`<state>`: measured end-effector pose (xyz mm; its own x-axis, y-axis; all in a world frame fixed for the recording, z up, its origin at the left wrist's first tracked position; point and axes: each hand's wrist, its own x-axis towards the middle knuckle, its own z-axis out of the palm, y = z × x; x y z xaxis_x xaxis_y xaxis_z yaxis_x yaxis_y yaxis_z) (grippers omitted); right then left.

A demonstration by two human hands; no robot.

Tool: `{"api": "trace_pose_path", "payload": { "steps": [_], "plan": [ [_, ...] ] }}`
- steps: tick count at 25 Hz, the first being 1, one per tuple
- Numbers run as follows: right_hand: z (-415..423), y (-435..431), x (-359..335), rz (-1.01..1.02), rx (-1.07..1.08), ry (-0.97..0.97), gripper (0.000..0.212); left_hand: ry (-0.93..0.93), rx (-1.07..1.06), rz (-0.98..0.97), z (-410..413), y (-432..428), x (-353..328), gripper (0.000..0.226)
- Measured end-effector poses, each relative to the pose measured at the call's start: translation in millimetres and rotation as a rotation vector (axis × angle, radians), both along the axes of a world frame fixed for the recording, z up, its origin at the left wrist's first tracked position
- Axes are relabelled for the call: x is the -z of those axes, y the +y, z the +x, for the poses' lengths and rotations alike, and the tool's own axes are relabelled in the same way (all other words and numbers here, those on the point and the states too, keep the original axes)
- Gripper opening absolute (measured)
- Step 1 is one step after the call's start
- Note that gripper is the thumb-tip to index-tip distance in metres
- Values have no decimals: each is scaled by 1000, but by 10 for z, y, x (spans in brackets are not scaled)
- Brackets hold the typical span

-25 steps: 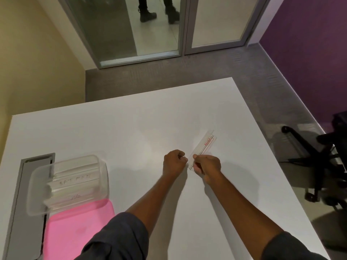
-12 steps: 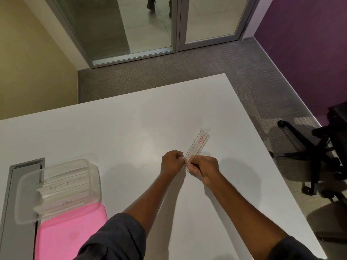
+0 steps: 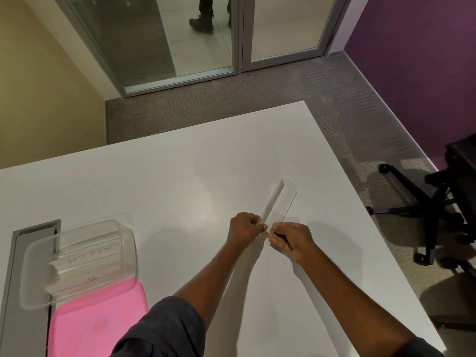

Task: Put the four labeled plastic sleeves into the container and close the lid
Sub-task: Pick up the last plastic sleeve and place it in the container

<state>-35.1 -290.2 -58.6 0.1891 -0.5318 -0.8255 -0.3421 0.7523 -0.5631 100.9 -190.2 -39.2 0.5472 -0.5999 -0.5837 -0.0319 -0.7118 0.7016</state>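
We pinch the clear sleeve (image 3: 279, 202) at its near end, left hand (image 3: 246, 228) and right hand (image 3: 289, 238) both clamped on it mid-table. We should keep it flat and carry it toward eight o'clock into the container (image 3: 79, 261) beside the pink lid (image 3: 98, 323).

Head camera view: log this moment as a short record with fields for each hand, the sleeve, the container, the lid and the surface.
left hand: pinching the near end of the sleeve
right hand: pinching the same end
sleeve: clear, held by both hands, far end pointing away
container: clear, open, at the left, holds sleeves, one marked BATMAN
lid: pink, off, lying flat beside the container
table: white
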Motion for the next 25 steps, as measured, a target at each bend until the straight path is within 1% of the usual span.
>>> {"api": "trace_pose_path", "payload": {
  "steps": [3,4,6,7,8,9,11,13,15,18,21,23,25],
  "plan": [
    [-39,5,18,-10,-14,43,2,-49,19,9,-87,-23,47,37],
    [-35,3,21,-27,-19,61,12,-68,16,5,-118,-25,43,37],
    [-5,4,26,-78,-41,104,36,-100,26,20,-172,-37,44,23],
    [15,5,27,-91,-47,120,43,-120,36,19,-197,-39,46,24],
    [29,3,28,-95,-47,123,43,-141,46,20,-224,-41,46,30],
    [36,3,26,-110,-55,135,40,-158,47,19,-250,-40,47,34],
    [38,5,29,-151,-84,179,25,-189,33,13,-295,-45,47,36],
    [24,11,46,-173,-108,203,12,-214,35,10,-333,-61,69,33],
    [-2,8,73,-191,-136,223,9,-240,54,10,-368,-67,62,29],
    [-45,22,95,-252,-154,220,12,-254,78,8,-380,-61,56,30],
    [-46,59,72,-324,-149,181,27,-254,75,2,-395,-33,60,36],
    [-34,75,39,-371,-222,213,36,-250,77,-2,-428,-7,65,41],
    [-38,84,9,-424,-315,245,42,-226,72,-13,-466,28,74,35]
  ]
}}
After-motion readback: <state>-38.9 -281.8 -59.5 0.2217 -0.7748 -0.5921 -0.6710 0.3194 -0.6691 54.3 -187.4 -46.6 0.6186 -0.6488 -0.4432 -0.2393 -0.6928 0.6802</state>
